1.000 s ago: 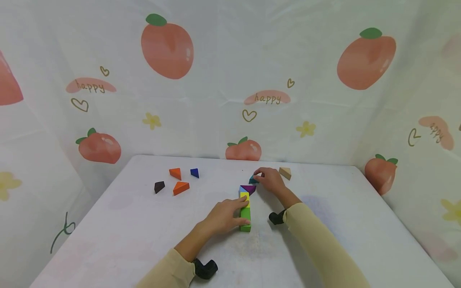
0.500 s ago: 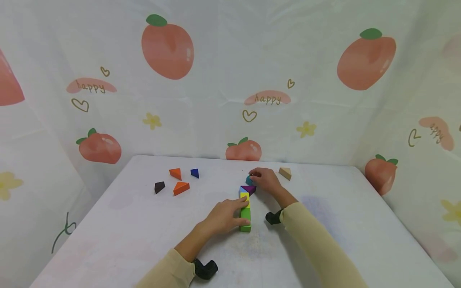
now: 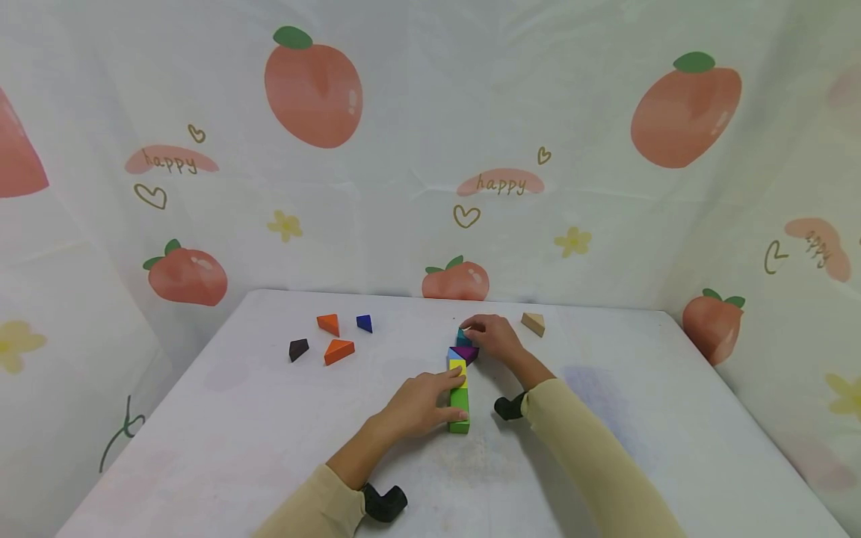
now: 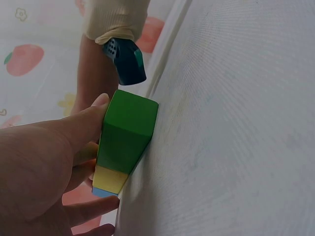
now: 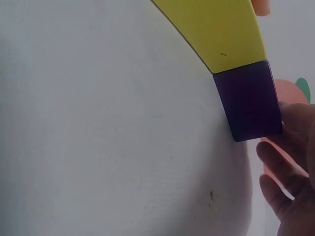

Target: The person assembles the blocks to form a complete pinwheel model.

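A row of wooden blocks lies on the table: a green block (image 3: pixel 459 407), a yellow block (image 3: pixel 457 365), then a light-blue triangular block (image 3: pixel 454 354) beside a purple triangular block (image 3: pixel 466 354). My left hand (image 3: pixel 420 403) lies along the row's left side, thumb on the green block and forefinger over the yellow one, fingers fairly straight. At the far end my right hand (image 3: pixel 498 338) pinches a teal block (image 3: pixel 463 338) just behind the purple one. In the right wrist view the purple block (image 5: pixel 249 103) hides the teal block.
At the back left lie two orange triangular blocks (image 3: pixel 339 351), a dark-blue block (image 3: pixel 364 323) and a black block (image 3: pixel 298 350). A plain wood triangular block (image 3: pixel 534 323) sits right of the right hand. Behind the table hangs a peach-print cloth (image 3: pixel 403 112).
My right hand has moved slightly left with the teal block, bringing it in line behind the row. The left hand and the other blocks have stayed put.
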`<state>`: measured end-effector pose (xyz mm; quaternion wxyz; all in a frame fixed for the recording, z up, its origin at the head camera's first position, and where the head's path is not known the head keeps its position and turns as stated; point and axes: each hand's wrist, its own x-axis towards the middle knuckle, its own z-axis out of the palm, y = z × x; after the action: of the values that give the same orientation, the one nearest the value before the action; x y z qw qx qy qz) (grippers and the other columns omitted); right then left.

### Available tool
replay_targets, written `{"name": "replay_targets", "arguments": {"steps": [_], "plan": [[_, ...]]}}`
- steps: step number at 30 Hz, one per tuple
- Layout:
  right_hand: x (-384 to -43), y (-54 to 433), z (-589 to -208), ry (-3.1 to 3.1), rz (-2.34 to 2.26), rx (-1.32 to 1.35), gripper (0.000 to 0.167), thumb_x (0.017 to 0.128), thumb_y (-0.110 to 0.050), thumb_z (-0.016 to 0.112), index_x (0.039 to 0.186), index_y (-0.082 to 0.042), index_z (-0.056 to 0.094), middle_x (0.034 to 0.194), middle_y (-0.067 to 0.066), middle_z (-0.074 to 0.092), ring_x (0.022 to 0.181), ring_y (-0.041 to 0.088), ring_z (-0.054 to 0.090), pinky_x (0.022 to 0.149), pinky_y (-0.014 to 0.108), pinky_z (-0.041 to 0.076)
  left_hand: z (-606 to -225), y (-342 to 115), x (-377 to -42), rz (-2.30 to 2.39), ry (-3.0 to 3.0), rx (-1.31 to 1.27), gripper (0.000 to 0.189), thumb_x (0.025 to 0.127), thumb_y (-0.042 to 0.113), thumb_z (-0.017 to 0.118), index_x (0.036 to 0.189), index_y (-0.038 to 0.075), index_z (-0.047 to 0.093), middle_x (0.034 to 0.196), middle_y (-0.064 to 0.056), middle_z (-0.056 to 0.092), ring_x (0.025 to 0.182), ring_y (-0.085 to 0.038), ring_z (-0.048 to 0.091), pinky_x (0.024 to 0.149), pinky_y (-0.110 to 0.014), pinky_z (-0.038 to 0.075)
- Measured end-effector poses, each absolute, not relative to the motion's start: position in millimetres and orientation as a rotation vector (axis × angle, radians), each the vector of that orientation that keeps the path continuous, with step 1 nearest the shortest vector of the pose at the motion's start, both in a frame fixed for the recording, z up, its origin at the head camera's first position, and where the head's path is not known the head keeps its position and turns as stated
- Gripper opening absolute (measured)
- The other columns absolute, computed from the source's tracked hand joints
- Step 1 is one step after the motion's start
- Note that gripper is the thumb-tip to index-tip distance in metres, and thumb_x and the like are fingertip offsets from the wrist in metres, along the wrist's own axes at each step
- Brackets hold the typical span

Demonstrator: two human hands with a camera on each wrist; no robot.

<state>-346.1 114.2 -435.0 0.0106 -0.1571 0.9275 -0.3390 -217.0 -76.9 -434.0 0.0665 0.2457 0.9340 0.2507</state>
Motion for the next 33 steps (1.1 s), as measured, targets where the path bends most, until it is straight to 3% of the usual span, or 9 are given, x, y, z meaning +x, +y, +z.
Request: {"name": "replay_targets", "arguments": {"steps": [33], "plan": [[-342.5, 107.4, -435.9, 2.848, -1.044, -0.548, 0.017, 0.094, -0.018, 0.066, 0.110, -0.013, 0.072, 0.103, 0.004, 0.069, 0.094, 0.020, 0.061, 0.087, 0.036, 0.052, -432.1, -77.9, -215.1, 0.772, 2.827, 0.786, 0.064, 0.088, 0.047, 0.069, 0.143, 0.019, 0.052, 0.149, 0.006, 0.043, 0.131, -0.024, 0.045, 0.101, -0.051, 0.040]]}}
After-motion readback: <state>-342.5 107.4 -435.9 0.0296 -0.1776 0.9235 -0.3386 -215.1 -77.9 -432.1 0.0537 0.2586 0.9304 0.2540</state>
